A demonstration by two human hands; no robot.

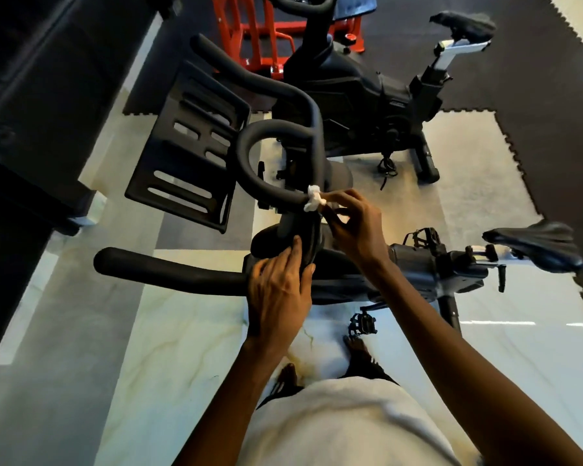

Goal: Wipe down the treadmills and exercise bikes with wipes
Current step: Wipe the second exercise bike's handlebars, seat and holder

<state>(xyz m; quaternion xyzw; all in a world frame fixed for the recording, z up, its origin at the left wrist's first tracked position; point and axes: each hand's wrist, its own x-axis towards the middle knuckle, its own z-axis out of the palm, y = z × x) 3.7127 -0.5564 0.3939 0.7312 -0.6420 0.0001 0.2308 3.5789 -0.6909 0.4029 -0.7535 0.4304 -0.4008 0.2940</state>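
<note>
Far to the left of the left hand, the straight black grip of the near exercise bike's handlebar is seen reaching out over the pale floor. Above and to the left of both hands, a slotted black console tray is mounted on the bars. The left hand is laid on the handlebar where it meets the stem, its fingers held straight and close together, nothing being gripped. Just above it and left of the right hand, a white wipe is bunched against the curved loop bar. The wipe is pinched between the curled fingertips and thumb of the right hand. Below the right forearm, a pedal is visible. Well beyond the hands, a second exercise bike is stood on dark foam mats. Far to the right of the right hand, the near bike's saddle is seen.
</note>
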